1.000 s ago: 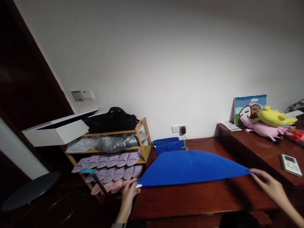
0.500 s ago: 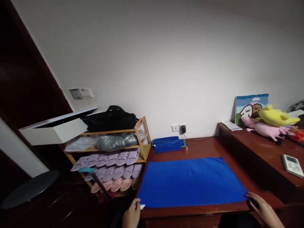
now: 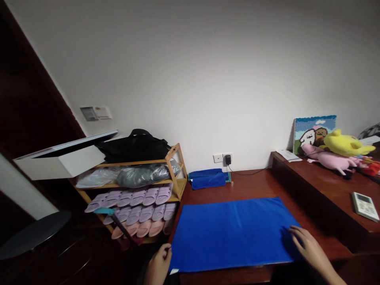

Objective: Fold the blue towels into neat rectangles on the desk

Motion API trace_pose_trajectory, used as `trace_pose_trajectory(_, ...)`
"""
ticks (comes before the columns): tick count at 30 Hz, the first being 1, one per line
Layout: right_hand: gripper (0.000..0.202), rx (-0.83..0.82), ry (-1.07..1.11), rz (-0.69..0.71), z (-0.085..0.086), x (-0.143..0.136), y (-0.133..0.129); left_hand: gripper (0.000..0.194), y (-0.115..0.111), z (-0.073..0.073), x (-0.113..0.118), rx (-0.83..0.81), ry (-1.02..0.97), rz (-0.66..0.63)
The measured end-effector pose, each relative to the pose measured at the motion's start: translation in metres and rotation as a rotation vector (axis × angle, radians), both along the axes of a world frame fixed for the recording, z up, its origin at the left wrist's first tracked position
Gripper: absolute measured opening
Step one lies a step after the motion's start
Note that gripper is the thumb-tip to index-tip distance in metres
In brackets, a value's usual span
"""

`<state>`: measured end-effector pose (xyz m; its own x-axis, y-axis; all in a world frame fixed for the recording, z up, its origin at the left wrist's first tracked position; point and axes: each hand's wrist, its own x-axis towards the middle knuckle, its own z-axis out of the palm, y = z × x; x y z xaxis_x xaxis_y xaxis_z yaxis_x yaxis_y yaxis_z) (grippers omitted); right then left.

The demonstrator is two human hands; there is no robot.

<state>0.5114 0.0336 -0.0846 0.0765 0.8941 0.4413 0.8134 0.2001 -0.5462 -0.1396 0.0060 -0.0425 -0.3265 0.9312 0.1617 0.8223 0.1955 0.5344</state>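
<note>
The left hand is curled beside the left edge of the big blue cloth; I can't tell if it pinches any. The right hand is loosely open over the cloth's right side, holding nothing. The cloth lies flat on the brown worktop, a white tag at its near left corner. Farther back, a blue bundle sits near the white wall.

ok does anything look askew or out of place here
Yes, mildly: the white box sits askew atop the shoe rack, jutting past its left end in view. The blue cloth lies nearly flat, and no spill shows.
</note>
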Motion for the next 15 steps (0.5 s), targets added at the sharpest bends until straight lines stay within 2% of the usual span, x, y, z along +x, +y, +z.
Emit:
trace_pose_trajectory(3, 0.046, -0.07, -0.019, 0.154, 0.019, -0.067, 0.025, 0.037, 0.017, -0.006, 0.019, 0.144, 0.061, -0.182)
trace_pose_trajectory(5, 0.048, -0.115, -0.036, 0.242, 0.025, -0.109, 0.041, 0.045, 0.027, -0.015, 0.027, 0.131, 0.12, -0.286)
trace_pose_trajectory(8, 0.051, -0.188, -0.106, 0.329, 0.02, -0.155, 0.062, 0.053, 0.036, -0.033, 0.024, 0.04, 0.23, -0.346)
trace_pose_trajectory(12, 0.059, -0.36, -0.276, 0.285, 0.001, -0.182, 0.08, 0.057, 0.038, -0.054, 0.009, -0.058, 0.348, -0.354)
trace_pose_trajectory(15, 0.062, -0.42, -0.362, 0.247, -0.013, -0.184, 0.085, 0.056, 0.039, -0.057, 0.0, -0.109, 0.396, -0.346)
